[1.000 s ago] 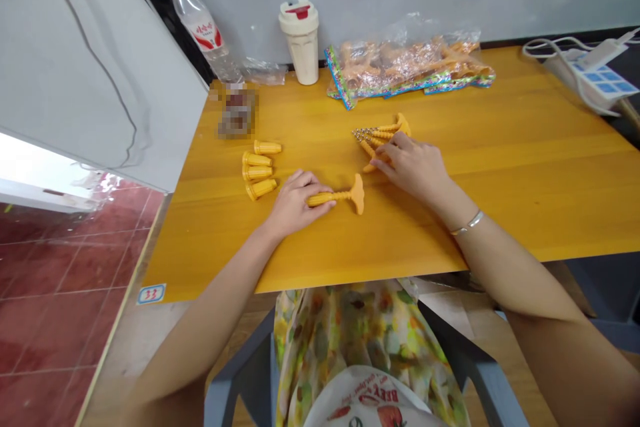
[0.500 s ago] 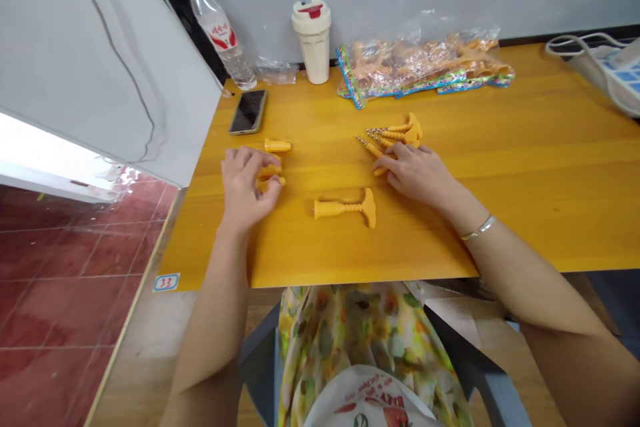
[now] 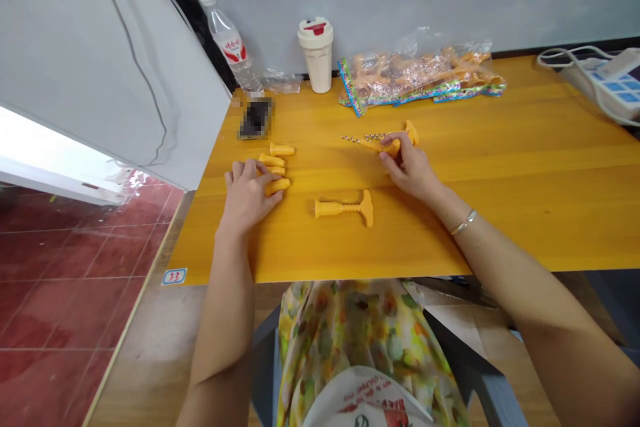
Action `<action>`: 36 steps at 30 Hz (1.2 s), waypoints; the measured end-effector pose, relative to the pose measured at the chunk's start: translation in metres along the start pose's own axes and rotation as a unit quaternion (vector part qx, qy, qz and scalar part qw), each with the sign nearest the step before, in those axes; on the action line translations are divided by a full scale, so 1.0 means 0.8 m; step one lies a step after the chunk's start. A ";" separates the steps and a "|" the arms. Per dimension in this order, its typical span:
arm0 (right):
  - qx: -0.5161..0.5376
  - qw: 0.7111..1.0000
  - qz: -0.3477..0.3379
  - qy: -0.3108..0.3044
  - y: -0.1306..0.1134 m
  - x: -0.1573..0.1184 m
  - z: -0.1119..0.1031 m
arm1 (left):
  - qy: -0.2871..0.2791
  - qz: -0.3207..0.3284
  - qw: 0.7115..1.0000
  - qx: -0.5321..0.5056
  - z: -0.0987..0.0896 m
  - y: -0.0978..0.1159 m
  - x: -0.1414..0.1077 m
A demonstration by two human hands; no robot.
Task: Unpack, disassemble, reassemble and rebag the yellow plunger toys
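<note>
My right hand [image 3: 413,163] is closed on a yellow T-handle corkscrew [image 3: 373,145], its metal spiral pointing left. Just behind it more corkscrews [image 3: 411,130] lie on the table, partly hidden by the hand. At the left, my left hand [image 3: 247,193] has its thumb and fingers around the nearest yellow ribbed sleeve [image 3: 281,185]. Several similar sleeves, such as the farthest sleeve [image 3: 283,149], lie in a row beyond it. Between the two hands, closer to my body, rests a corkscrew fitted into its sleeve [image 3: 343,207].
Along the back stand a water bottle [image 3: 227,40] and a white lidded cup [image 3: 317,57]. Plastic bags of yellow corkscrews [image 3: 425,77] lie beside the cup. A phone [image 3: 256,118] is at the left, and a power strip [image 3: 615,83] with white cable at the far right.
My right hand has picked a corkscrew out of the group and raised it a little. My left thumb and fingers have closed in on the nearest sleeve. The view has shifted slightly.
</note>
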State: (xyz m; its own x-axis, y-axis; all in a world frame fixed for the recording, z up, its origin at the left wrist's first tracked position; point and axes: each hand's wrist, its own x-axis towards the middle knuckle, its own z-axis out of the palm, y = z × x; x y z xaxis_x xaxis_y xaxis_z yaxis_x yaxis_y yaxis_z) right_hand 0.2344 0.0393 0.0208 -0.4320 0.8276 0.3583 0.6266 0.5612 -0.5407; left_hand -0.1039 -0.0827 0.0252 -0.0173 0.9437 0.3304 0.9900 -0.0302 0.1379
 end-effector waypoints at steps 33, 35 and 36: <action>0.320 0.930 0.130 0.127 -0.026 0.048 0.049 | -0.031 -0.183 0.672 -0.717 0.077 0.111 0.096; 0.314 0.934 0.124 0.115 -0.028 0.046 0.051 | -0.044 -0.166 0.679 -0.714 0.076 0.114 0.094; 0.311 0.937 0.120 0.108 -0.029 0.045 0.051 | -0.049 -0.157 0.684 -0.711 0.075 0.116 0.092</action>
State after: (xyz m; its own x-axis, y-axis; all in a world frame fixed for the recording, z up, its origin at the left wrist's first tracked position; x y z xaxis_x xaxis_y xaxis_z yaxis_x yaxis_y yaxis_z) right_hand 0.1776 0.0556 0.0150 -0.1446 0.9493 0.2791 0.1609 0.3009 -0.9400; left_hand -0.0048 0.0040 0.0063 -0.1203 0.9925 0.0216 -0.1979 -0.0453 0.9792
